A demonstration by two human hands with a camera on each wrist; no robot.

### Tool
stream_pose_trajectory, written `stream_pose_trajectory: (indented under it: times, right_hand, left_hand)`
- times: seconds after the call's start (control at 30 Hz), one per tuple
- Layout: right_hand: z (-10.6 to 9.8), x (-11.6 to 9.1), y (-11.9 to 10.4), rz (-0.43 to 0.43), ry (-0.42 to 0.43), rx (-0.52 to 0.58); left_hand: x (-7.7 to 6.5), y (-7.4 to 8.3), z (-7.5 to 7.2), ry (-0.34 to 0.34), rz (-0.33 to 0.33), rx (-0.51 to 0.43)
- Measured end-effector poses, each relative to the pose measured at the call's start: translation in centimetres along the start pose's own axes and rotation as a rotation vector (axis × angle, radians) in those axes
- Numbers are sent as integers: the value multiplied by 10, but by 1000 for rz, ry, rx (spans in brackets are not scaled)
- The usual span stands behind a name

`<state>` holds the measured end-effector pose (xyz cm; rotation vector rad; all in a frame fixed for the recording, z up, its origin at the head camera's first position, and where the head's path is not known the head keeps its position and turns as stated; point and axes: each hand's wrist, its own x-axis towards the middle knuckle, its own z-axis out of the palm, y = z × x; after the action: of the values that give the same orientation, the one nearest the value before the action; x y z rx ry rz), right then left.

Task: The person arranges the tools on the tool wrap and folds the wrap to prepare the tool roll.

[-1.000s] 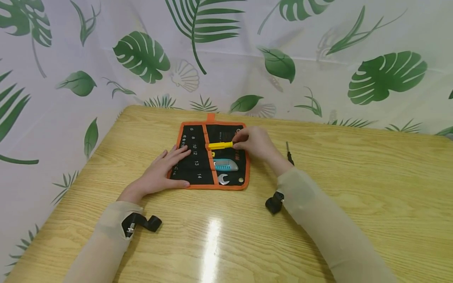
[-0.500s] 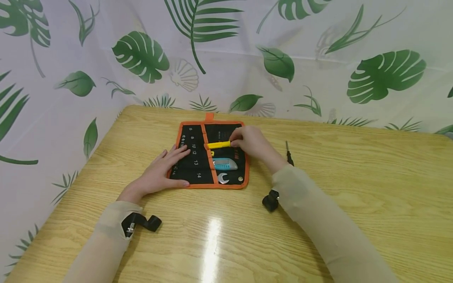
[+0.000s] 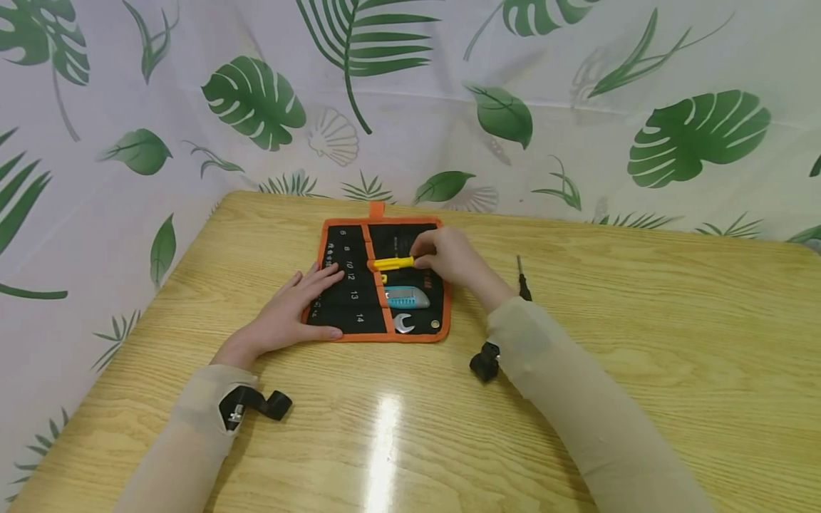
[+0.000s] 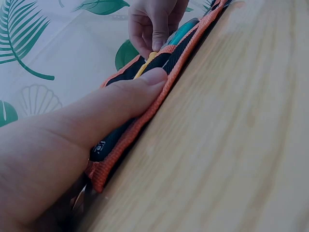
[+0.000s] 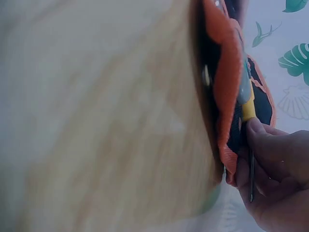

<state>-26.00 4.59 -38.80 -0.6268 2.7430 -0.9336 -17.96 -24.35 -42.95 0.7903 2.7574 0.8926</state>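
A black tool pouch with orange edging lies spread on the table. My left hand rests on its left part, fingers spread and thumb along the near edge. My right hand pinches a screwdriver with a yellow handle; the handle's far end is at the pouch's orange pocket band. In the right wrist view the thin metal shaft sticks out past the fingers. Beside the handle, a small yellow piece, a teal utility knife and an open-ended wrench show from the pockets.
A dark screwdriver lies on the wooden table to the right of the right hand. Behind the table hangs a white cloth with green leaves. Each wrist carries a small black camera mount.
My right hand has moved a little left with the yellow screwdriver, and less of the yellow handle shows outside the pocket band. The left hand stays on the pouch.
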Motion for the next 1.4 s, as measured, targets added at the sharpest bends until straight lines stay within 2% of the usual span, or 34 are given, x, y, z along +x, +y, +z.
stream_pose_trajectory:
  times: [0.27,0.57,0.97,1.4]
  right_hand:
    - [7,3,-2,-88,-15,-42]
    - [13,5,-8,-49,-2,-26]
    - [19,7,-17,-75,20,-42]
    - [20,7,-20,-100,-17,-54]
  left_hand:
    - [-1,2,-2,-2,-8,-5]
    - [-1,3,-2,-5,-9,-6]
    - [-4,1,-3,-2,-21,-2]
    - [-1,2,-1,2,-9,-3]
